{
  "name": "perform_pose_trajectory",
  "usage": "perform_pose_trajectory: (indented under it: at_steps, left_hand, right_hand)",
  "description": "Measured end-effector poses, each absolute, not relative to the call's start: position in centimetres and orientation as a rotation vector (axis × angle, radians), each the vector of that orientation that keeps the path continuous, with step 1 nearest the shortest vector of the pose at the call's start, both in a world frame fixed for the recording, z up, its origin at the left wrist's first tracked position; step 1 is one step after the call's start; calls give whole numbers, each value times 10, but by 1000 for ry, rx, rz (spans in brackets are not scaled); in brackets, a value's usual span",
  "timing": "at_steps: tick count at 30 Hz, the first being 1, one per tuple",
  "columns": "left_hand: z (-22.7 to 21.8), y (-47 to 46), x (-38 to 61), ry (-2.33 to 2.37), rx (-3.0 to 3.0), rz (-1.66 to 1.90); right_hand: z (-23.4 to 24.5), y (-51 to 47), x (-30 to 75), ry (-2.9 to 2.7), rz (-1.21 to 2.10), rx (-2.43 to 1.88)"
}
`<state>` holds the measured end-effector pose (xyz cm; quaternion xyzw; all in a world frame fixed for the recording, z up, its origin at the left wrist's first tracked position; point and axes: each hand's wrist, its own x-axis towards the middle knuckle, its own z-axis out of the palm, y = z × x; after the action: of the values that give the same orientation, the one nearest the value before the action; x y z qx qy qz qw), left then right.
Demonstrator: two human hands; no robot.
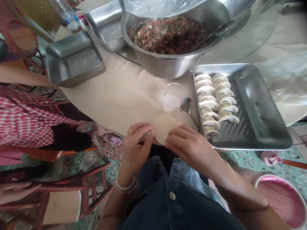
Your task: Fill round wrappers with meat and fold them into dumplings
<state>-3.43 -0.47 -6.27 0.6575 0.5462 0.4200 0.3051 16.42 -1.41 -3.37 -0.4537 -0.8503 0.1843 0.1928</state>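
Observation:
A round, pale dumpling wrapper (pixel 163 127) is at the table's front edge, between my two hands. My left hand (pixel 137 140) has its thumb and fingers closed at the wrapper's left edge; a ring and a beaded bracelet are on it. My right hand (pixel 189 142) grips the wrapper's right edge with bent fingers, the fingertips partly hidden. Just beyond stands a small clear plastic bowl (pixel 174 95). Beside that bowl lies a metal spoon (pixel 187 107). To the right, folded dumplings (pixel 208 104) sit in two rows in a metal tray (pixel 254 143).
A large steel bowl (pixel 165 65) of meat filling (pixel 168 33) stands at the back, a dark utensil leaning in it. Two metal pans (pixel 74 76) are at back left. Another person's checked garment (pixel 31 118) shows at left. A pink bin (pixel 279 201) stands below right.

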Motion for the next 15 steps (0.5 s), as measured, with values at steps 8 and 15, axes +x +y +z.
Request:
perform_pose_trajectory:
  at_steps: [8,15]
  left_hand:
    - [-59,-10,-32,1446,1738,1159]
    - [-61,-11,-35,1398,1924,1161]
  right_hand:
    - [-34,-19,160,-2364,451,-1354]
    - [-34,-21,160,-2412,385,-1356]
